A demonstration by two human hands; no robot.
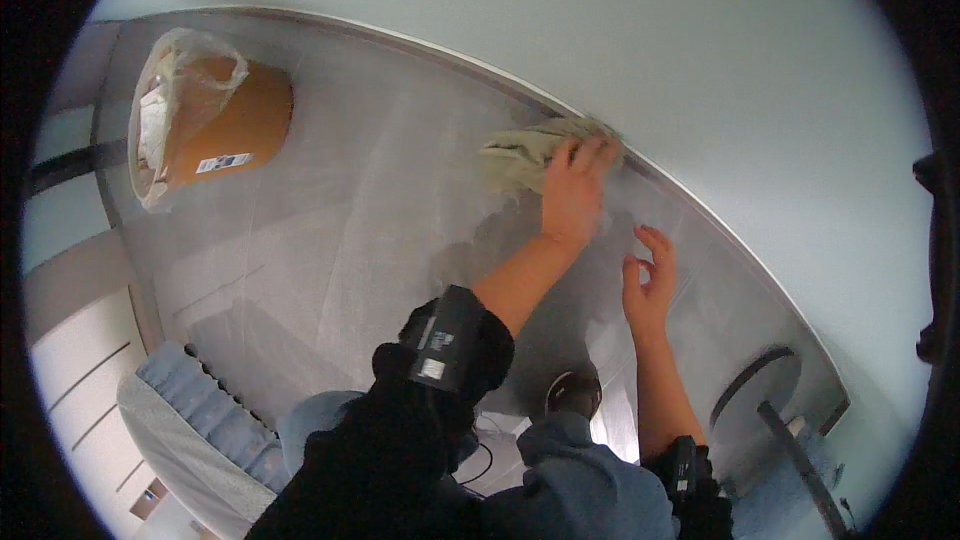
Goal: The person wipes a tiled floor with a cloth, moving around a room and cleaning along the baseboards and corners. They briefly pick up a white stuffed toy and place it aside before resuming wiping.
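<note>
A pale green cloth [525,154] lies bunched on the grey floor [360,187], against the baseboard [517,90] at the foot of the pale wall. My left hand [577,191] presses on the cloth with its fingers over the cloth's right part, close to the wall. Lower and to the right, my right hand [651,281] is raised beside the wall with its thumb and fingers curved apart, holding nothing.
A brown waste bin [247,116] with a clear plastic liner stands at the upper left. A bed [195,420] with blue ruffled fabric is at the lower left. At the lower right, a round base with a pole [795,442] stands near the wall. My shoe [574,392] is below my hands.
</note>
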